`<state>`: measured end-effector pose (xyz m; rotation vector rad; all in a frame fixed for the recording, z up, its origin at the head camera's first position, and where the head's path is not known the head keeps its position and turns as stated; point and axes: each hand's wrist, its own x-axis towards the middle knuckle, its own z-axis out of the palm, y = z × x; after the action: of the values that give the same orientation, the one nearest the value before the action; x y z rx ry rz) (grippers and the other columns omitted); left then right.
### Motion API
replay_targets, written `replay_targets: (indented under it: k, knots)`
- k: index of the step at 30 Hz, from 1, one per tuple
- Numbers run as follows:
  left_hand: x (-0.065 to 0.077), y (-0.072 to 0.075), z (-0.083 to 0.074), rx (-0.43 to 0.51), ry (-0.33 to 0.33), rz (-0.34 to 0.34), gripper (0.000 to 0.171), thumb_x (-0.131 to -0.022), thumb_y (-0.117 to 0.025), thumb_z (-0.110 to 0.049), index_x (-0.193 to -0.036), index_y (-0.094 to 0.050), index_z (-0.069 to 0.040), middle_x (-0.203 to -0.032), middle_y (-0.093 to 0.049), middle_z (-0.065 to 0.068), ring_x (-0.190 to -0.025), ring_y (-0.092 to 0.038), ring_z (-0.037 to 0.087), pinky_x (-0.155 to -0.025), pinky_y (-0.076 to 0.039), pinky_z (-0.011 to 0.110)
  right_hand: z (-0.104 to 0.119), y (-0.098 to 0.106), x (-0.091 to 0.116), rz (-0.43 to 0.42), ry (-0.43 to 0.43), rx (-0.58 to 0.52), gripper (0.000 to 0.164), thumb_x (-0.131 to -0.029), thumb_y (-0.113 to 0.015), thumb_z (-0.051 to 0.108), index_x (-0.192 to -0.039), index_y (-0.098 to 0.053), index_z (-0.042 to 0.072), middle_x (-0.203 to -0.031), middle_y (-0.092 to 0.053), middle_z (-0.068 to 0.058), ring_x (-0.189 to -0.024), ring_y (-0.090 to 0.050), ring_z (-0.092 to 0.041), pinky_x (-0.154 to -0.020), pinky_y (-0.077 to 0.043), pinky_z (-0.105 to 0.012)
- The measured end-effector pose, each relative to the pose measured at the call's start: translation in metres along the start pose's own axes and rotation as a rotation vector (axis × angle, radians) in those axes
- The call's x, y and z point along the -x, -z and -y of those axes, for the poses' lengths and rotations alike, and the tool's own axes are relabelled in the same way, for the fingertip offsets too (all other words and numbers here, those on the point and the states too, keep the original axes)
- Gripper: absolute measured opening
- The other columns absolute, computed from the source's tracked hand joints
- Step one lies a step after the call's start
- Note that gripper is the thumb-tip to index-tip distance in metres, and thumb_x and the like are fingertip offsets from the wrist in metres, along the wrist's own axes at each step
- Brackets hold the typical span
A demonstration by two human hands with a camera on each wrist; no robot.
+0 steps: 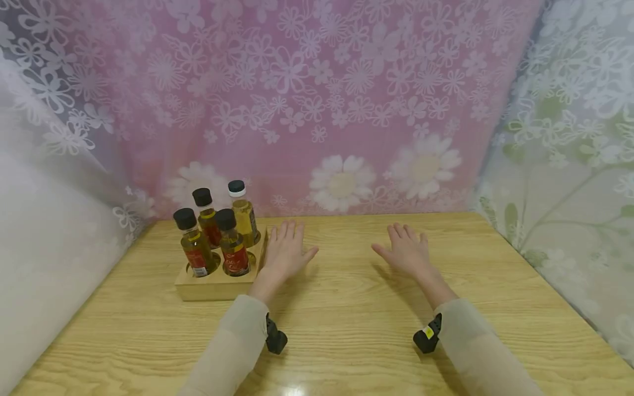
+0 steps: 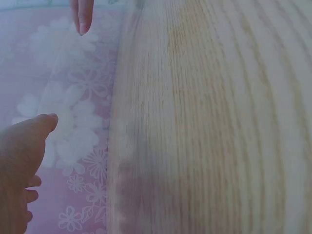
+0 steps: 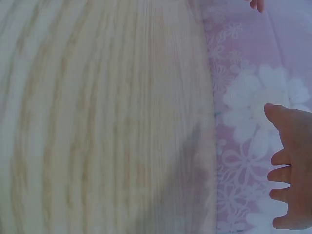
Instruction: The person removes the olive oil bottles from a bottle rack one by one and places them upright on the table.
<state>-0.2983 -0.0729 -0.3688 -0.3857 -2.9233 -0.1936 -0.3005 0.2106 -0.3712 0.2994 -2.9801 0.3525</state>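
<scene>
My left hand (image 1: pixel 287 254) is held palm down over the wooden table (image 1: pixel 342 330), fingers straight and thumb pointing right, holding nothing. Just left of it is a light wooden bottle holder (image 1: pixel 218 291); the hand overlaps its right edge in the head view. Several oil bottles with black caps stand upright in its round holes. The front two bottles, one at left (image 1: pixel 195 250) and one at right (image 1: pixel 234 254), have red labels; the back right bottle (image 1: pixel 244 220) holds paler yellow oil. My right hand (image 1: pixel 408 252) is likewise flat with fingers spread, apart from any object, its shadow on the table.
A pink curtain (image 1: pixel 277 110) with white flowers hangs along the table's back edge. Pale cloth drapes the left side (image 1: pixel 54 220), and a leafy white curtain (image 1: pixel 569 165) the right. Each sleeved wrist wears a small black camera, left (image 1: pixel 275 336) and right (image 1: pixel 427 336).
</scene>
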Motion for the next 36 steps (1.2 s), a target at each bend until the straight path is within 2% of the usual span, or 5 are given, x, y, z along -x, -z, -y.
replay_targets:
  k: [11,16,23,27,36]
  knots:
    - [0.020,0.032,0.008,-0.053,-0.189,-0.396,0.066,-0.082,-0.064,-0.052,-0.127,-0.056,-0.004,-0.122,-0.058,0.010,-0.114,-0.051,0.027,-0.103,-0.032,0.043,0.036,0.010,-0.005,-0.085,0.111,-0.044,0.070,-0.092,-0.049,0.052,-0.137,-0.042,-0.001,-0.133,-0.048,-0.023,-0.119,-0.046,-0.040,-0.094,-0.038,-0.055]
    - [0.031,0.056,0.012,-0.060,-0.278,-0.568,0.073,-0.076,-0.070,-0.052,-0.126,-0.056,0.000,-0.119,-0.060,0.014,-0.113,-0.053,0.029,-0.103,-0.032,0.044,0.060,0.017,-0.005,-0.090,0.150,-0.090,0.074,-0.088,-0.050,0.057,-0.137,-0.044,0.001,-0.133,-0.049,-0.020,-0.119,-0.046,-0.039,-0.092,-0.040,-0.055]
    - [0.049,0.095,0.029,0.044,-0.300,-0.697,0.088,-0.070,-0.079,-0.044,-0.132,-0.044,0.008,-0.127,-0.053,0.022,-0.118,-0.048,0.035,-0.104,-0.031,0.047,0.093,0.017,-0.008,-0.058,0.224,-0.273,0.077,-0.087,-0.055,0.054,-0.141,-0.038,0.001,-0.138,-0.044,-0.019,-0.125,-0.040,-0.038,-0.097,-0.035,-0.055]
    - [0.059,0.111,0.049,0.093,-0.247,-0.721,0.093,-0.070,-0.080,-0.039,-0.136,-0.037,0.009,-0.133,-0.047,0.023,-0.120,-0.045,0.038,-0.103,-0.031,0.049,0.113,0.013,-0.011,-0.038,0.256,-0.377,0.076,-0.088,-0.057,0.050,-0.142,-0.035,0.002,-0.141,-0.039,-0.018,-0.129,-0.035,-0.037,-0.101,-0.031,-0.054]
    - [0.090,0.122,0.114,0.231,0.070,-0.589,0.100,-0.074,-0.077,-0.039,-0.144,-0.021,0.006,-0.135,-0.039,0.031,-0.124,-0.036,0.046,-0.104,-0.023,0.057,0.162,-0.007,-0.013,0.040,0.286,-0.599,0.080,-0.086,-0.063,0.043,-0.146,-0.027,0.005,-0.146,-0.032,-0.015,-0.134,-0.027,-0.032,-0.105,-0.027,-0.050]
